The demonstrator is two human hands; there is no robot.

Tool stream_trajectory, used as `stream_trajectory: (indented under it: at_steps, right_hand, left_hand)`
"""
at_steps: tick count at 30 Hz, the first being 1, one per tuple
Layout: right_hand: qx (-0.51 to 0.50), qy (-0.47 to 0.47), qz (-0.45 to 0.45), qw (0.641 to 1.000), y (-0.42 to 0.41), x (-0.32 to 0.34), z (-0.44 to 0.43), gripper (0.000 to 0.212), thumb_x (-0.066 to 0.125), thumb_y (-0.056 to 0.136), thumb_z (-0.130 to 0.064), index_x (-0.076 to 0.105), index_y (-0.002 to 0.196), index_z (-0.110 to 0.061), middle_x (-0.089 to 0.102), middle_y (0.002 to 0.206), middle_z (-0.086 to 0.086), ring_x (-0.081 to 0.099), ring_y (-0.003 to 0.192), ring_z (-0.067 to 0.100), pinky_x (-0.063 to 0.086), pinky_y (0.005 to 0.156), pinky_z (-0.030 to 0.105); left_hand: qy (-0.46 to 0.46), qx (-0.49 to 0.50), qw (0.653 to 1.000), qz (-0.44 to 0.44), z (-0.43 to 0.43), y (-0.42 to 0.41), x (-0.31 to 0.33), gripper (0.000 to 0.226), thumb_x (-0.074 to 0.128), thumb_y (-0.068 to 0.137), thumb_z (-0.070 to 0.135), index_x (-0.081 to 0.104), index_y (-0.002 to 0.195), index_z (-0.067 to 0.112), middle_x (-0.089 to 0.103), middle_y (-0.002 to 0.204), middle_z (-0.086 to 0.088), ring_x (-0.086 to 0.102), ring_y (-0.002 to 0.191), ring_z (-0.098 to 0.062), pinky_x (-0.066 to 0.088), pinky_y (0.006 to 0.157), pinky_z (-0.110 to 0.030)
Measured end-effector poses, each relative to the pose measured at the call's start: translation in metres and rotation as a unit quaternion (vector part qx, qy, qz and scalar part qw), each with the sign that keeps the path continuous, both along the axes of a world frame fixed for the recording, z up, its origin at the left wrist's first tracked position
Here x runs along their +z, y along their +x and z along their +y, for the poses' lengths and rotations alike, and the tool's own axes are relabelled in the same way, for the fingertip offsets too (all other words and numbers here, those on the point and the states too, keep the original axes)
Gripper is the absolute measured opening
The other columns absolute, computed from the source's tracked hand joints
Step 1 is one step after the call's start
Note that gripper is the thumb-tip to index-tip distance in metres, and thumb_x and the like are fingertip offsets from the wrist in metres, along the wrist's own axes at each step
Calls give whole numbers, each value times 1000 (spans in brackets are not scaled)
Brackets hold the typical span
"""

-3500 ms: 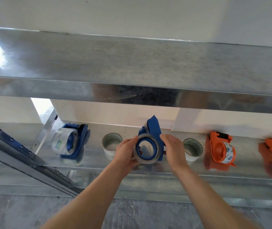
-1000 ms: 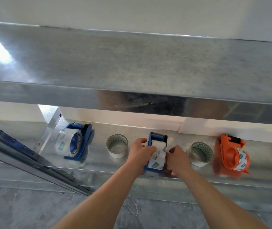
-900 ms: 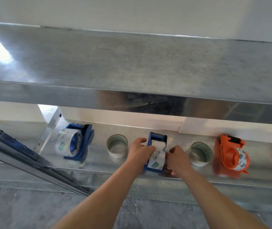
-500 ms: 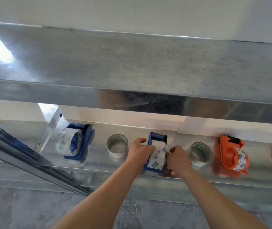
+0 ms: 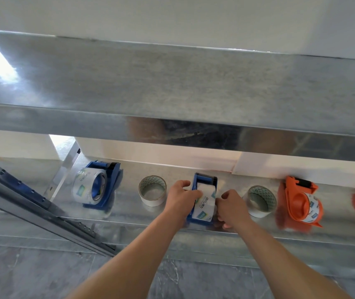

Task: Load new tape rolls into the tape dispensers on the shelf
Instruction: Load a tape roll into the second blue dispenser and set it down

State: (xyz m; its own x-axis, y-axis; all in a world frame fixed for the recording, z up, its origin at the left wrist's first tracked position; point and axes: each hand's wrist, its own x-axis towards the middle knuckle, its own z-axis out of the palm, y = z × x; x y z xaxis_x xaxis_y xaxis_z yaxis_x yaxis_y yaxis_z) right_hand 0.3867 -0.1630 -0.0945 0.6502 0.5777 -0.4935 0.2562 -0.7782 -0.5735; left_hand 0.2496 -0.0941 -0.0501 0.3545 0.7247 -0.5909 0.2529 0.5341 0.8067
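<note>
Dull speckled sheet metal forms the lower shelf [image 5: 129, 213], backed by a white wall [image 5: 172, 18] above grey veined floor tiles [image 5: 43, 275]. At its middle stands the blue plastic dispenser [image 5: 205, 180], a glossy clear tape roll [image 5: 206, 201] seated in it. The left hand [image 5: 181, 199] grips its left side, and the right hand [image 5: 230, 206] clasps its right with curled fingers.

Storeroom: galvanised steel shelving [image 5: 172, 83], grey stone floor [image 5: 43, 277]

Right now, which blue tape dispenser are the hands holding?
The middle blue tape dispenser, between the two loose tape rolls. Both the left hand and right hand grip it; the other blue dispenser sits untouched at far left.
</note>
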Motion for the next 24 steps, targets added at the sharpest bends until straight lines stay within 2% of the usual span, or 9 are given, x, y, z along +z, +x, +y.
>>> stream_trajectory:
  at_steps: [5, 8, 10, 13, 18, 24]
  right_hand:
    - [-1, -1, -10, 1000, -1, 2, -1, 18, 54, 95, -26, 47, 107, -15, 67, 83, 9, 68, 57, 23, 59, 48, 34]
    - [-2, 2, -18, 1000, -1, 3, -2, 18, 54, 91, -29, 48, 104, -17, 69, 85, 9, 69, 67, 26, 63, 59, 45]
    - [1, -1, -25, 1000, -1, 4, -3, 19, 54, 90, -31, 48, 102, -18, 69, 86, 10, 69, 71, 27, 62, 62, 49]
    - [0, 2, -29, 1000, -1, 6, -4, 18, 54, 92, -31, 48, 103, -18, 69, 87, 9, 69, 72, 26, 63, 61, 49]
    - [-8, 8, -25, 1000, -2, 8, -6, 18, 55, 91, -31, 48, 103, -18, 67, 90, 7, 70, 75, 26, 63, 67, 49]
    - [-27, 13, -27, 999, -5, 14, -9, 19, 57, 91, -29, 48, 105, -18, 68, 92, 9, 70, 76, 27, 63, 63, 44]
  left_hand:
    - [7, 1, 1000, 4, 0, -1, 3, 51, 68, 88, 13, 46, 133, 17, 67, 103, -7, 70, 87, -19, 59, 61, -30]
    - [15, 8, 1000, 1, 0, -1, 4, 51, 68, 87, 12, 47, 133, 15, 66, 104, -8, 69, 87, -18, 58, 62, -30]
    - [19, 9, 1000, 1, 0, 0, 4, 51, 69, 87, 12, 47, 133, 14, 66, 105, -8, 70, 86, -18, 59, 64, -31]
    - [20, 9, 1000, 2, 0, 0, 5, 51, 69, 87, 12, 47, 133, 14, 66, 106, -8, 69, 86, -17, 60, 65, -32]
    - [24, 7, 1000, 2, -2, -2, 8, 49, 68, 88, 12, 47, 132, 15, 66, 105, -7, 69, 81, -13, 55, 54, -24]
    - [32, 0, 999, 0, -4, -6, 14, 50, 68, 88, 13, 47, 133, 16, 66, 109, -5, 67, 85, -12, 53, 54, -23]
